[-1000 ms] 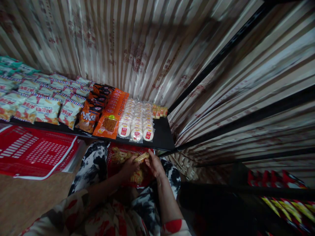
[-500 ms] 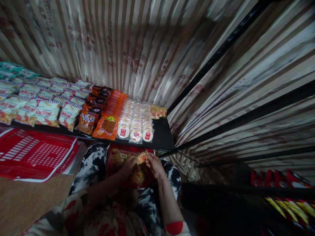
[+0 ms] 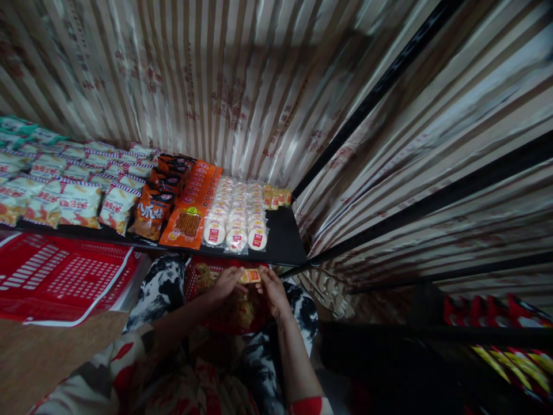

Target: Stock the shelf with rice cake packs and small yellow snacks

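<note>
Both hands have lifted the small snack packet a bit higher, now level and just under the shelf edge. Left hand pinches its left end, right hand pinches the right end, packet stretched between them. Below sits a red basket on the person's lap, more yellow packets inside. On the shelf: round white cakes, orange packs, chip bags. Red crate lies left.
</note>
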`<state>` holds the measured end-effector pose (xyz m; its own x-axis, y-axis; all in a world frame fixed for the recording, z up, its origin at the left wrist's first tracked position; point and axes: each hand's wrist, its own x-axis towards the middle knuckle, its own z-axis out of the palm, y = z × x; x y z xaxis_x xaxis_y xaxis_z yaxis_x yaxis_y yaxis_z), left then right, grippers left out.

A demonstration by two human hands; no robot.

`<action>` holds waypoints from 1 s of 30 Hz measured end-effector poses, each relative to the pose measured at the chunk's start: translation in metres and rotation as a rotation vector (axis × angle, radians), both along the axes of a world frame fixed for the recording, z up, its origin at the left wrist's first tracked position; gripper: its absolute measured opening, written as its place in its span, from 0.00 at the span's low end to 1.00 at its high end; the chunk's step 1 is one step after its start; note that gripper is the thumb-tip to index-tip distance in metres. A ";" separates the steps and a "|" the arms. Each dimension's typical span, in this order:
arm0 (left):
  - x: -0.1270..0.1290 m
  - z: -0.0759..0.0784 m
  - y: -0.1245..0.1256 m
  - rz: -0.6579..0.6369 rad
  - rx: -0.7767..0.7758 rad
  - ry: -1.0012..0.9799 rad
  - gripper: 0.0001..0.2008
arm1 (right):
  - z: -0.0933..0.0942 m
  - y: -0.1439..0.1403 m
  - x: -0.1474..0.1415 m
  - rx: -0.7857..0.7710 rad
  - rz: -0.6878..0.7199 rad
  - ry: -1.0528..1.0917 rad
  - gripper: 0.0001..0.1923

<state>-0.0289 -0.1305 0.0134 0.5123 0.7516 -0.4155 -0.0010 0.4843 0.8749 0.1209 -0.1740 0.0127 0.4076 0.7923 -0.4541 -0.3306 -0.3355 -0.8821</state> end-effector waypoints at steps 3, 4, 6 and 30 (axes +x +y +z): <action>0.002 0.002 0.006 -0.001 0.021 -0.039 0.23 | -0.001 -0.002 0.001 -0.005 -0.001 -0.057 0.21; 0.004 0.003 0.008 -0.002 0.024 -0.048 0.23 | -0.001 -0.002 0.002 -0.009 -0.002 -0.078 0.21; 0.007 0.004 0.012 0.005 0.020 -0.049 0.23 | -0.001 -0.003 0.002 -0.017 -0.007 -0.108 0.20; 0.057 0.040 0.049 -0.216 0.358 0.315 0.04 | 0.027 -0.012 0.020 0.199 0.173 -0.809 0.15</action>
<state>0.0282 -0.0818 0.0537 0.5629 0.7659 -0.3107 0.3556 0.1148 0.9275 0.1412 -0.1857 0.0395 0.4122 0.9076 0.0793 0.4692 -0.1368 -0.8724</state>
